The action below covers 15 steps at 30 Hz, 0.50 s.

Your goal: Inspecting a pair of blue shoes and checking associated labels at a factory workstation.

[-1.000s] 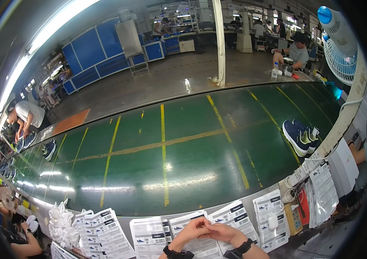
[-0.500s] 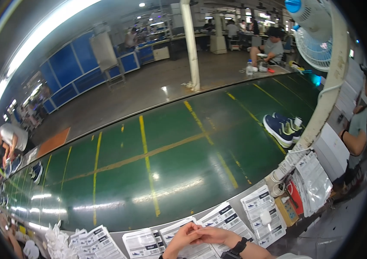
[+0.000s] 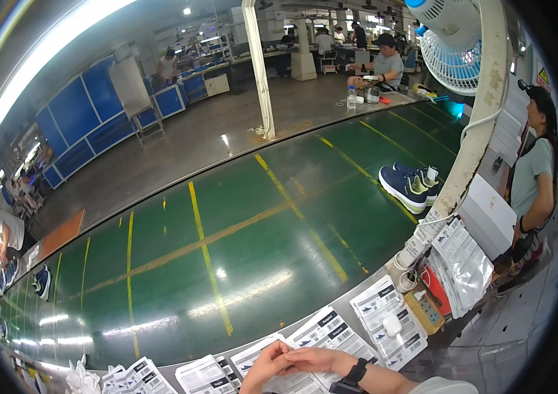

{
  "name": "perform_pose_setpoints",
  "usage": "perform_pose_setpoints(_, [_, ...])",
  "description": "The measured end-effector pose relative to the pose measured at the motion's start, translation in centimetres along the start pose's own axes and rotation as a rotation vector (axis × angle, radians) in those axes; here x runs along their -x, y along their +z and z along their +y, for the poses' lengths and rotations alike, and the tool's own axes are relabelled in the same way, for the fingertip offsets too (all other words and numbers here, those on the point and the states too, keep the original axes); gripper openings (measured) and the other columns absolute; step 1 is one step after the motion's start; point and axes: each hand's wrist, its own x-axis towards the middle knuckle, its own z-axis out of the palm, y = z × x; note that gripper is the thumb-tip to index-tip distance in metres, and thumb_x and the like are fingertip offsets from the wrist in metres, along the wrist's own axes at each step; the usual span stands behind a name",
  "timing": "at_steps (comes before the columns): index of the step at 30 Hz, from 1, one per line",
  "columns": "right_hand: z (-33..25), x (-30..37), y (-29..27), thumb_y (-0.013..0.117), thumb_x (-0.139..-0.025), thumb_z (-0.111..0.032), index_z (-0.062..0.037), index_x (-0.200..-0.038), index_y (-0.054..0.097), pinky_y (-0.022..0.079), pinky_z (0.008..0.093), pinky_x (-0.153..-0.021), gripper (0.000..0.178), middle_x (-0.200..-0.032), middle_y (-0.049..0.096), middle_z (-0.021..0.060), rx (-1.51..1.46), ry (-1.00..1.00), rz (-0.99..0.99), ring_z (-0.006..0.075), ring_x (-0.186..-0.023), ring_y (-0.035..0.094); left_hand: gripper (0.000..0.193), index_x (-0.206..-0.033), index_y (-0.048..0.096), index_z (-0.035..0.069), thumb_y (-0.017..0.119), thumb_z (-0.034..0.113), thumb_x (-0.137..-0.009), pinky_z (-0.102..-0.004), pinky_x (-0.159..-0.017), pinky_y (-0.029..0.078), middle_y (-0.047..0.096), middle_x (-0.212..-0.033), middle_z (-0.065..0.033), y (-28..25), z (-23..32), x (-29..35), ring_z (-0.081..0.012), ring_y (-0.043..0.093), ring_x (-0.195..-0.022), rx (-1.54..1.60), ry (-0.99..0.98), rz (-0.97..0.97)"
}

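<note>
My left hand [image 3: 266, 366] and my right hand [image 3: 316, 358] rest together over the near edge of the work surface, fingers bent and pressed against each other. No object shows between them. A dark band circles my right wrist. Beneath and beside the hands lie stacks of printed white paper sheets [image 3: 321, 328], each with a small shoe picture and dark label blocks. On the green conveyor belt [image 3: 167, 276], a pair of navy sneakers [image 3: 405, 187] with white soles sits at the right, well away from my hands. Another dark shoe [image 3: 41, 282] stands at the far left.
A pale post [image 3: 469, 151] with a fan [image 3: 453, 59] rises at the right, beside a power strip [image 3: 425, 311] and wrapped sheets [image 3: 460, 262]. A small white case [image 3: 392, 325] lies on one stack. One person [image 3: 533, 171] stands right; others work across the belt and far left.
The view has turned a little to the right, so the scene sits further left and more of the standing person shows. My hands stay together. The sneakers keep their place on the belt.
</note>
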Motion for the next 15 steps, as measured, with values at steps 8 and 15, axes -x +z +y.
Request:
perform_pose_setpoints(8, [-0.1, -0.2, -0.4, 0.042, -0.106, -0.025, 0.003, -0.125, 0.049, 0.044, 0.037, -0.103, 0.034, -0.11, 0.057, 0.0097, -0.046, -0.049, -0.007, 0.0193, -0.106, 0.058, 0.011, -0.098, 0.048, 0.008, 0.059, 0.007, -0.097, -0.0203, -0.057, 0.047, 0.062, -0.104, -0.0066, 1.3, 1.6, 0.6, -0.0076, 0.061, -0.07, -0.008, -0.073, 0.065])
perform_pose_setpoints(15, [-0.2, -0.2, -0.5, 0.045, -0.105, -0.025, 0.0034, -0.129, 0.046, 0.043, 0.0361, -0.103, 0.037, -0.109, 0.059, 0.0106, -0.051, -0.03, -0.073, 0.02, -0.107, 0.058, 0.01, -0.097, 0.046, 0.01, 0.056, 0.008, -0.098, -0.0203, -0.056, 0.048, 0.063, -0.108, -0.0068, 0.9, 1.2, 0.6, -0.0073, 0.06, -0.069, -0.029, -0.099, 0.046])
